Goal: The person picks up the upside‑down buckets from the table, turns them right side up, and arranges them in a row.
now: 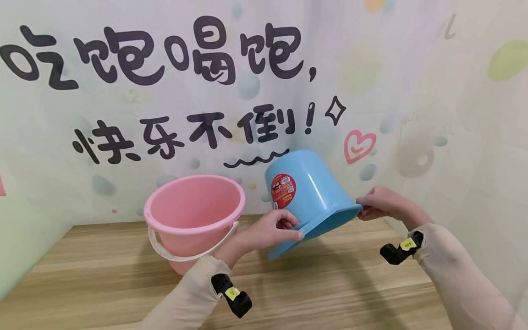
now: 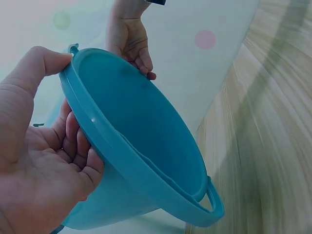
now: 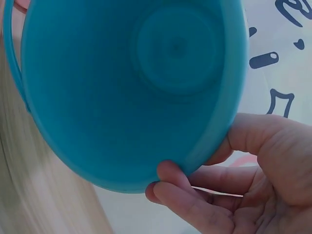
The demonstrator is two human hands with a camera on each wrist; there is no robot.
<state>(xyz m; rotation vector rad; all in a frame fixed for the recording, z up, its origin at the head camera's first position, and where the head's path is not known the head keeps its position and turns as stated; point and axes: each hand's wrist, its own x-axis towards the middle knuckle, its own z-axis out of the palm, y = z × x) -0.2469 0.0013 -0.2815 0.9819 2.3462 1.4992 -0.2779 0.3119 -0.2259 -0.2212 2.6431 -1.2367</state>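
A blue bucket (image 1: 317, 183) with a red round label hangs tilted above the table, its mouth facing down toward the person. On its left side my left hand (image 1: 274, 229) grips the rim, thumb on the edge and fingers curled against the outer wall, as the left wrist view shows. At the right side my right hand (image 1: 381, 204) pinches the rim between thumb and fingers. The inside of the bucket (image 3: 122, 87) appears bare down to its round base in the right wrist view. Its blue handle (image 2: 214, 200) lies along the rim.
Left of the blue bucket, a pink bucket (image 1: 194, 201) stands upright on the wooden table (image 1: 103, 275), its white handle (image 1: 165, 252) hanging down in front. Behind the table rises a pale printed backdrop (image 1: 255, 91) with large black characters. A light green panel (image 1: 29, 243) borders the left side.
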